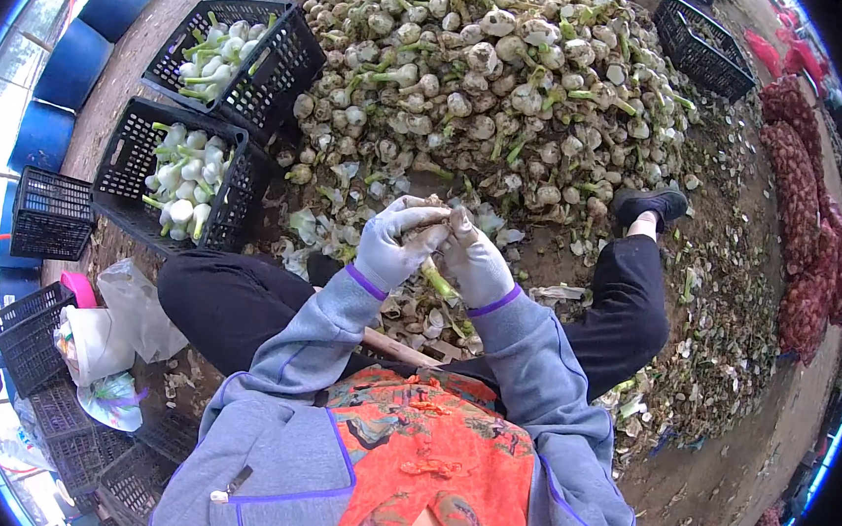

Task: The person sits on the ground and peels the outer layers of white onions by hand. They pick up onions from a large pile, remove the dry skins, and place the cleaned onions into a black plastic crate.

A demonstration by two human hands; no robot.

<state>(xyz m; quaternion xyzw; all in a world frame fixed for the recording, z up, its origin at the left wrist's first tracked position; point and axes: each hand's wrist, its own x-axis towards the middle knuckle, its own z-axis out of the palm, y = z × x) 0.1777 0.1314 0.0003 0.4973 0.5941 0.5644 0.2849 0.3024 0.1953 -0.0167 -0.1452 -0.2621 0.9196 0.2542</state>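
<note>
Both my hands wear whitish work gloves and meet in front of me, around one dirty garlic bulb. My left hand (396, 242) has its fingers curled about the bulb, while the thumb and fingers of my right hand (477, 256) press on it from the other side. A green garlic stem (439, 281) points down between the hands; the bulb itself is mostly hidden by the fingers. Beyond the hands rises a large heap of unpeeled garlic bulbs (480, 82). Peeled skins (312, 228) lie on the ground below the hands.
Two black plastic crates (250, 168) (281, 66) with cleaned garlic stand at the left. A white bucket (99, 341), a clear plastic bag (137, 311) and more crates (34, 329) are at the lower left. Red mesh sacks (796, 211) line the right; another crate (705, 52) stands at the upper right.
</note>
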